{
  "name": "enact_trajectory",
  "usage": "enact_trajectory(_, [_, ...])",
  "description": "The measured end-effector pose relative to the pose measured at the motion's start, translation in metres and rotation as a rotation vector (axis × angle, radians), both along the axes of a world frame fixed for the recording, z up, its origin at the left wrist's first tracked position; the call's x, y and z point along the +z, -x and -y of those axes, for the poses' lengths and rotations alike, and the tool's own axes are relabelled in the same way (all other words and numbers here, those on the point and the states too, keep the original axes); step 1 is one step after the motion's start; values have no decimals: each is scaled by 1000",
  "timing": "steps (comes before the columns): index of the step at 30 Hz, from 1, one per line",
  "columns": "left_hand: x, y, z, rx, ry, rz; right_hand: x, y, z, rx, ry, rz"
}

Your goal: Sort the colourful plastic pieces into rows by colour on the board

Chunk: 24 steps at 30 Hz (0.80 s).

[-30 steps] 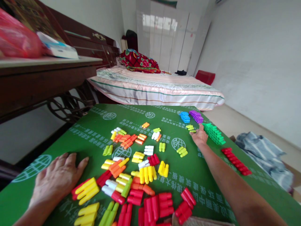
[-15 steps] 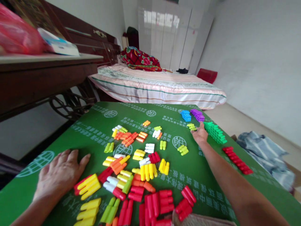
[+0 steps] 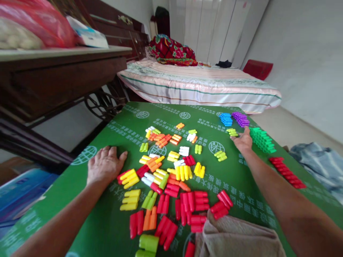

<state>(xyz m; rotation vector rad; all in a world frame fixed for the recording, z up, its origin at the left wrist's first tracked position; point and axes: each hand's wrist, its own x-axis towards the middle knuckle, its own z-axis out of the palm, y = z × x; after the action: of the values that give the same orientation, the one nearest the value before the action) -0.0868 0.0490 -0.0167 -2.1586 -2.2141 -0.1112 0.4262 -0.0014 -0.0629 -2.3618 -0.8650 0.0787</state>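
Starting nearest the camera: a beige cloth lies bunched at the near edge of the green board. Just beyond it sit loose clusters of bullet-shaped plastic pegs, mostly red pegs, with yellow pegs and orange ones mixed in. Pegs lie flat, several side by side in each cluster; long axes differ from cluster to cluster, so no common heading in the unsorted heap.

Left hand rests palm down on the board, fingers spread and flat, holding nothing. Its thumb lies just beside a yellow cluster. Judgement: the flat palm looks like a brace for the long reach across.

Right hand is stretched to the far right part of the board, fingers loosely together, fingertips at a small lime-green cluster. Cannot tell whether it pinches a peg or only touches. That lime cluster lies flat, long axes running roughly left to right.

Beside that hand: a green row, further on a blue row and a purple row, and nearer, along the right edge, a red row. Each row holds one colour, pegs parallel and packed crosswise; judgement: grouped by colour, kept well apart from the mixed heap.

Beyond the board: a bed and, at left, a dark wooden table.
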Motion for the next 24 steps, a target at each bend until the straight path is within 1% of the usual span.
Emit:
enact_trajectory(4, [-2, -2, 3, -7, -23, 2, 9, 2, 15, -8, -4, 24])
enact_trajectory(6, [-5, -2, 4, -2, -33, 1, 16, 13, 25, 74, -2, 40])
enact_trajectory(7, [-7, -2, 4, 1, -38, 2, 20, 23, 30, 145, -3, 37])
enact_trajectory(9, [-9, -2, 4, 5, -51, 3, 32, 54, 45, 344, -22, 5])
enact_trajectory(13, [-12, -1, 5, 3, -75, 11, 61, 146, 81, 903, -164, -34])
enact_trajectory(15, [-13, -1, 6, 3, -83, 20, 73, 193, 95, 1216, -203, 26])
enact_trajectory(16, [-14, -1, 6, 3, -85, 25, 77, 213, 99, 1324, -220, 78])
enact_trajectory(17, [-15, -1, 6, 3, -87, 30, 79, 230, 101, 1401, -213, 145])
enact_trajectory(18, [-15, -1, 6, 2, -88, 35, 79, 244, 101, 1449, -196, 221])
enact_trajectory(20, [-16, -1, 6, 1, -88, 42, 76, 264, 98, 1486, -109, 377])
enact_trajectory(22, [-16, -2, 6, 1, -85, 49, 70, 272, 94, 1472, 2, 491])
enact_trajectory(24, [-16, -3, 6, -1, -80, 56, 65, 273, 94, 1439, 75, 549])
